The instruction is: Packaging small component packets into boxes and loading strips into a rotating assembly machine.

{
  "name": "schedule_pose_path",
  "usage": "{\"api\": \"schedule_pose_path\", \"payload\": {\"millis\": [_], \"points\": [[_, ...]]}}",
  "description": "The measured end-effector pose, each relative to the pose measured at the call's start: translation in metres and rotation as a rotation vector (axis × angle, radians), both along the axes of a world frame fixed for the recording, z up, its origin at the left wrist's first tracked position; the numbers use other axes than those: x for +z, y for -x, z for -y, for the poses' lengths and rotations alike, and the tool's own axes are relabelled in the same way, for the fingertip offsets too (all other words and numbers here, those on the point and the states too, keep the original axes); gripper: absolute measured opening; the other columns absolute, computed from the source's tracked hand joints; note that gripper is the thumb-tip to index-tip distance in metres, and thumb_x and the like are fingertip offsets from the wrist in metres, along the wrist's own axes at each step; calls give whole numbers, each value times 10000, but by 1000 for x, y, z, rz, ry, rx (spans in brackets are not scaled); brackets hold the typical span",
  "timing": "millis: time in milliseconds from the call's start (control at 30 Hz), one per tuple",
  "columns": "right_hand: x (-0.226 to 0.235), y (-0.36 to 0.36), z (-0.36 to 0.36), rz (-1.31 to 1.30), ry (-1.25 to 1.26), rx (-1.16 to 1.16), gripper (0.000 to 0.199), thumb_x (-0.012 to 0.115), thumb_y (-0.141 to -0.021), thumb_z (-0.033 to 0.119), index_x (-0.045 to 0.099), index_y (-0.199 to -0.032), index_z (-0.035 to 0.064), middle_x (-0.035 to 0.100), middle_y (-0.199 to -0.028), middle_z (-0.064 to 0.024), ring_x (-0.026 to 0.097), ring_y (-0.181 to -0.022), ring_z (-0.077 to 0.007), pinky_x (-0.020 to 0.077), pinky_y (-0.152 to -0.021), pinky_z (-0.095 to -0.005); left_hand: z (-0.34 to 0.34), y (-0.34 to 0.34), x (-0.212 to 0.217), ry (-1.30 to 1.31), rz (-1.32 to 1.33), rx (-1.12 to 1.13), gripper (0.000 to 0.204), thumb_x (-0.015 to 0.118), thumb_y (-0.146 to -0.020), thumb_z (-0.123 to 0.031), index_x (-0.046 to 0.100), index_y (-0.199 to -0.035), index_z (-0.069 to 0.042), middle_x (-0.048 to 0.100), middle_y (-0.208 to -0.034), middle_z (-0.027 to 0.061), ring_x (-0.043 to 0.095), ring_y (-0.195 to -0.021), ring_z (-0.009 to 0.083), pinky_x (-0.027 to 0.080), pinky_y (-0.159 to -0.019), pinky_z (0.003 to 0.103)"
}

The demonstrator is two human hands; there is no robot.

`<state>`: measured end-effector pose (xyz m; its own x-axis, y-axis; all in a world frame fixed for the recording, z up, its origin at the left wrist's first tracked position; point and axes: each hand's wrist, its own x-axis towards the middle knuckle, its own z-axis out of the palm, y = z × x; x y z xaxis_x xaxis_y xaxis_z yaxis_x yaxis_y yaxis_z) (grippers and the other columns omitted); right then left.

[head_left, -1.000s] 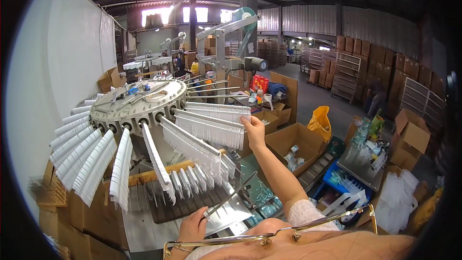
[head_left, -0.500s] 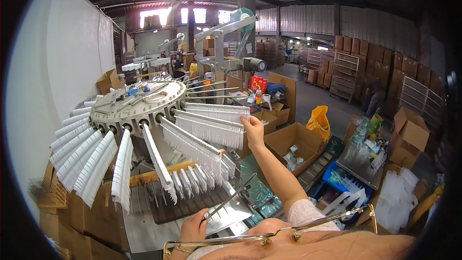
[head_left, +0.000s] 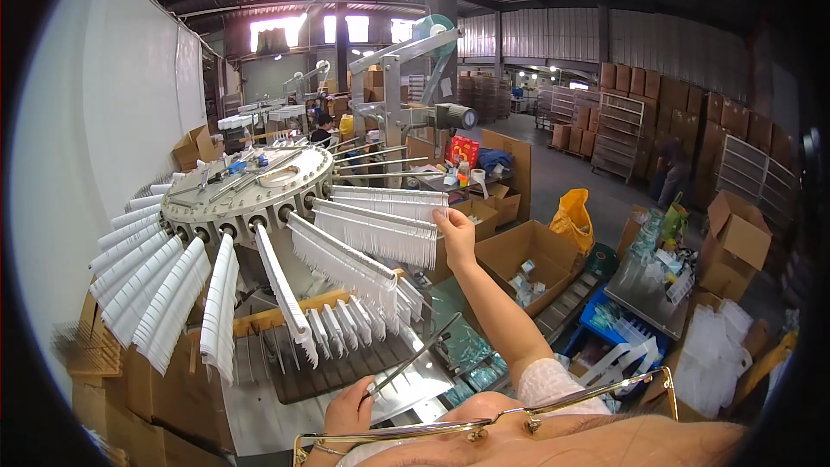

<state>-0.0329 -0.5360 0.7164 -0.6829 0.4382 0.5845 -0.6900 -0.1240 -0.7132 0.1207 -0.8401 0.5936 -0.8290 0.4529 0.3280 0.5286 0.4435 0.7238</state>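
Observation:
A round metal machine (head_left: 251, 177) stands in front of me on the left, with rods sticking out all round its rim. Rows of thin white pieces (head_left: 376, 232) with a fringe-like lower edge hang from many rods. My right hand (head_left: 456, 235) is closed in a pinch at the outer end of one such row on the machine's right side. Low in the middle, my left hand (head_left: 350, 408) grips a thin dark metal rod (head_left: 413, 356), which slants up to the right. Between the hands and the machine, more white pieces (head_left: 346, 327) stand in a row over a dark tray (head_left: 333, 372).
An open cardboard box (head_left: 523, 251) is right of my right forearm, beside a yellow bag (head_left: 572, 220). Further right are a blue crate (head_left: 605, 320), a metal table (head_left: 644, 298) and clear plastic bags (head_left: 713, 355). A metal post with a motor (head_left: 456, 116) rises behind the machine.
Both hands keep their places and grips. In the background behind the machine, a person has come more into view.

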Motion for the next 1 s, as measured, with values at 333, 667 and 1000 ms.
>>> {"api": "schedule_pose_path", "payload": {"millis": [333, 667, 1000], "points": [[-10, -3, 1, -19, 66, -2, 192, 604, -815, 139, 605, -929, -16, 608, -831, -15, 532, -760, -68, 393, -703, -202, 6, -2, 2, -2, -12, 9, 346, 528, -748, -74, 520, -1094, -84, 587, -868, 154, 565, -782, 325, 444, -689, 388], [-59, -65, -24, 60, -47, -72, 205, 529, -848, 172, 575, -1010, 53, 519, -756, 24, 471, -691, -52, 388, -632, -201, 9, 13, 7, -7, -205, -22, 363, 501, -737, -37, 514, -1098, -13, 575, -822, 170, 563, -756, 329, 455, -701, 369], [-111, -241, 25, 223, -135, 517, 274, 537, -844, 250, 580, -875, -19, 556, -755, -65, 517, -667, -121, 406, -602, -242, 2, 12, 59, 105, -881, -233, 350, 552, -679, 16, 566, -1026, -22, 560, -788, 102, 517, -718, 281, 397, -670, 384]]}}
